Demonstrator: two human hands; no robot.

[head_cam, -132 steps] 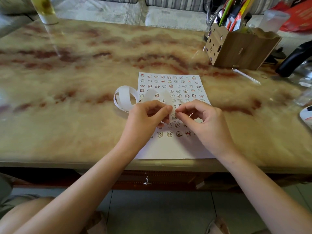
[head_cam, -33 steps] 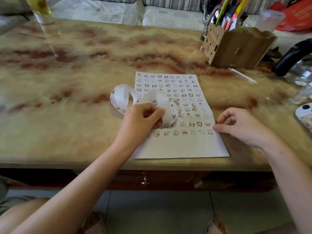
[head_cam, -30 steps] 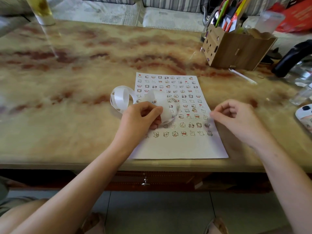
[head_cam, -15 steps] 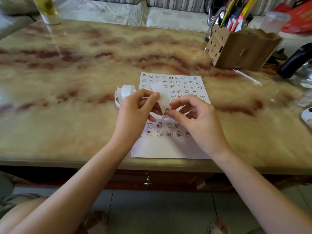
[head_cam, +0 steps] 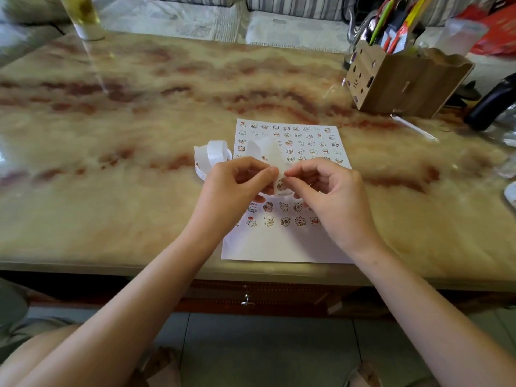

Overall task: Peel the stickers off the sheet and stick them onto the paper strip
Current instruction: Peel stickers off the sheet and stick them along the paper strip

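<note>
The left hand (head_cam: 231, 191) is pinching the white curled paper strip (head_cam: 215, 152) btw thumb & forefinger, holding its loose end raised. The rest is coiling away leftward, just beside the left edge of the white sticker sheet w/ rows of tiny cartoon animals (head_cam: 279, 244). The right hand (head_cam: 332, 196), fingers curled, is meeting it tip to tip, thumb & forefinger closing on a small brown cartoon sticker (head_cam: 280, 184) at the strip's lower end. Can't tell whether it's fully down or only tacked by one edge.

Both hands are working just above that sheet, which is lying flat on the glossy beige-and-red marbled surface (head_cam: 139, 107), near its front edge. Far left at the back a tall clear bottle w/ yellowish liquid (head_cam: 83, 18) is standing. Far right is a brown cardboard pen box (head_cam: 405, 82), well apart from the work.

Step in hand, prob.: sticking one peeled sticker onto the strip. Lots of stickers are showing on the sheet, so the job is looking far from done. Next move is calling for rubbing the sticker flat w/ a right fingertip while the left is bracing the strip, then lifting the next sticker's edge w/ a nail.
</note>
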